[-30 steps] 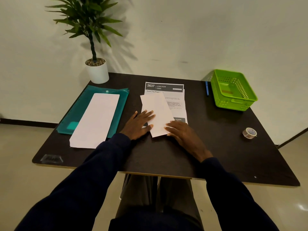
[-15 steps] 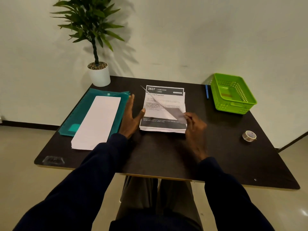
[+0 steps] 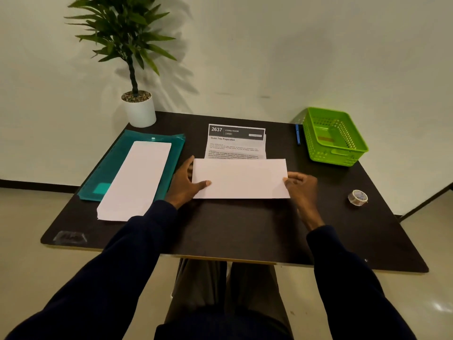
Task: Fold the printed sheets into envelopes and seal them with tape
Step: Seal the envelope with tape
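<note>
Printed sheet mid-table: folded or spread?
Spread where visible: the printed sheet lies flat, header up; the white paper hides its near end.

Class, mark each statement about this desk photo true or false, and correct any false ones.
1. The left hand and right hand both hold the white folded sheet. True.
2. The tape roll sits inside the green basket. False: it lies on the table, apart from the basket.
3. A blue pen lies beside the basket. True.
4. The potted plant stands on the teal folder. False: it stands on the table, behind the folder.
</note>
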